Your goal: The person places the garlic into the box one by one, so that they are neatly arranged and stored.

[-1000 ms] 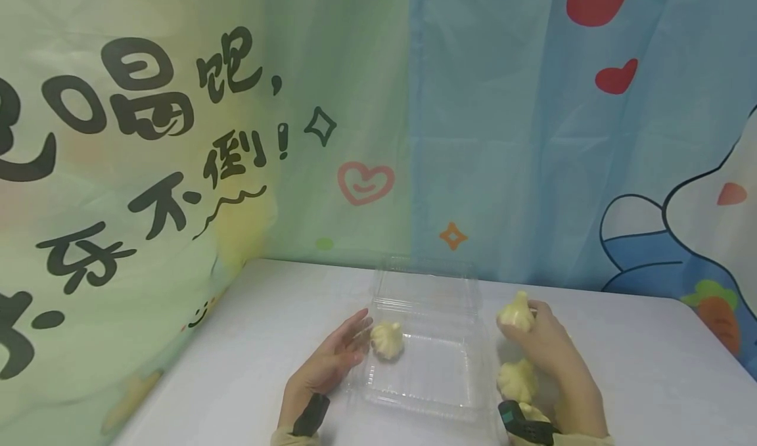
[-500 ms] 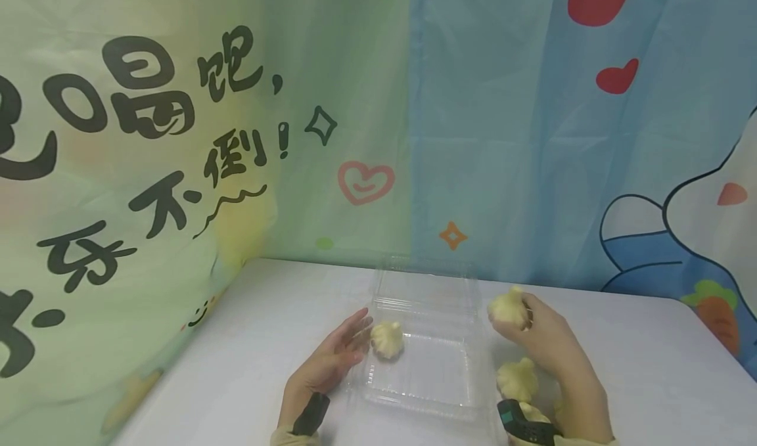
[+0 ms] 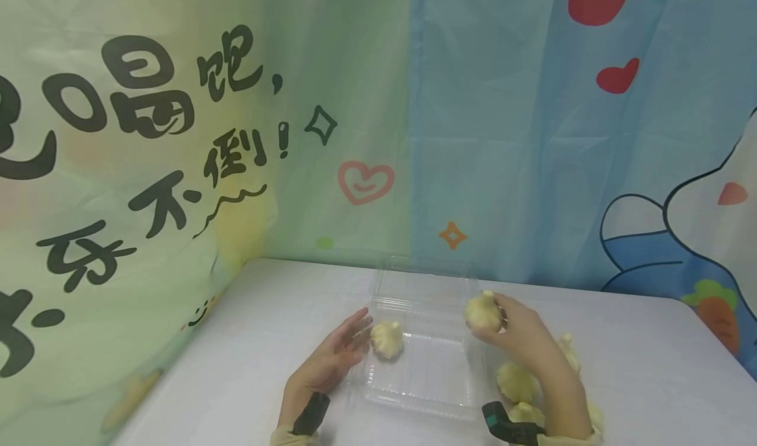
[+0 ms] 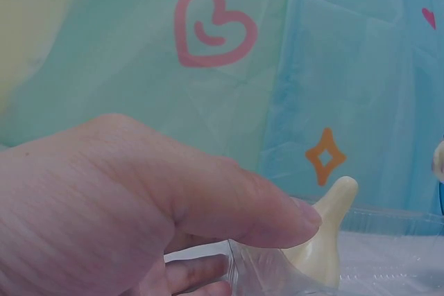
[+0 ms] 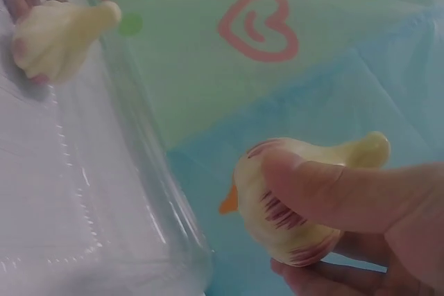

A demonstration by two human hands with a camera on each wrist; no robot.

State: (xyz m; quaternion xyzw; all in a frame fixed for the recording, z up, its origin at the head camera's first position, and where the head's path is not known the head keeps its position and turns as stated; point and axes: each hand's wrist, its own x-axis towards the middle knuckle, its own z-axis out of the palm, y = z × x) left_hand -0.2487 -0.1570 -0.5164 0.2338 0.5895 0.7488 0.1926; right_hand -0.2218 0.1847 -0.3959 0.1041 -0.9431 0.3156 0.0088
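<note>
The head view showed the right hand [image 3: 526, 334] pinching a garlic [image 3: 481, 312] between thumb and fingers, stalk upward; purple streaks ran beside the thumb in the right wrist view. This grip hung by the right edge of the clear box [image 3: 432, 377]; whether over the rim or just outside it, I could not tell. Below and behind the grip, the loose garlics [image 3: 517, 381] lay around the right forearm, some partly hidden by it and the wristband [image 3: 508, 426]. Left of the grip, across the box floor, the second garlic [image 3: 387, 340] sat at the left wall. Just past it the left hand [image 3: 337, 351] was held wide, fingers loosely extended beside that wall. Farther off, ahead of both hands, the lid [image 3: 426, 287] lay opened back on the white table [image 3: 236, 367], before a printed curtain [image 3: 473, 104].
</note>
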